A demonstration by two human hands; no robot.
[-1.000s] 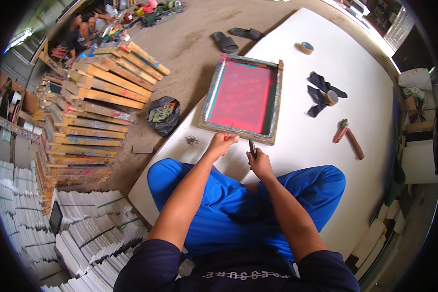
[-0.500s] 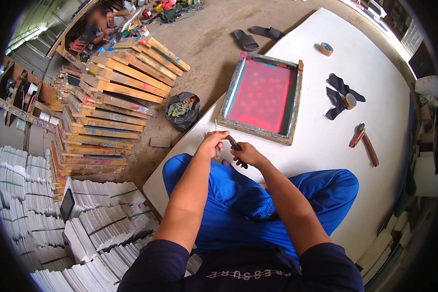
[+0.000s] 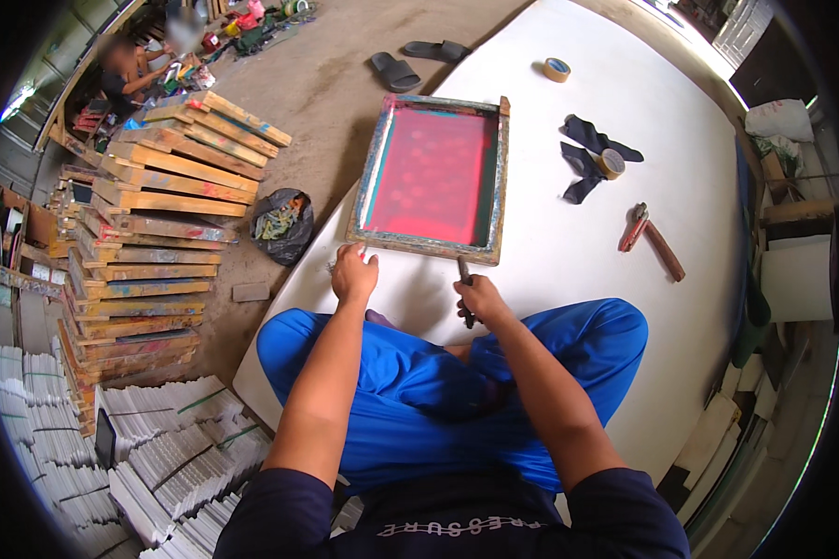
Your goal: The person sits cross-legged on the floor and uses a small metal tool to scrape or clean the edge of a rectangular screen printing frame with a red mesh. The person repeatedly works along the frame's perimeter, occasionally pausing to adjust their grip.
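Note:
A screen-printing frame [image 3: 501, 205] with paint-stained wooden sides and pink-red mesh [image 3: 433, 177] lies on the white board in front of me. At its near left corner is my left hand [image 3: 354, 273], fingers curled down; a small pale bit shows at the fingertips, too little to name. My right hand [image 3: 482, 300] is closed around a slim dark hand tool [image 3: 464, 272], upright just short of the frame's near edge. Between my hands lies bare white board. Thin wiry scraps [image 3: 330, 267] sit beside my left hand.
Right of the frame are black cloth strips [image 3: 583, 168], tape rolls [image 3: 557, 70] and red-handled pliers [image 3: 636, 226] beside a wooden handle [image 3: 665, 253]. Leftward stand a black rubbish bag [image 3: 284, 228], stacked wooden frames [image 3: 158, 247] and white bundles [image 3: 172, 438]. Sandals [image 3: 396, 72] and a person [image 3: 130, 79] are beyond.
My hands, close together before, have moved apart. The left has gone to the frame's near left corner, while the right still holds the dark tool. The whole view has shifted.

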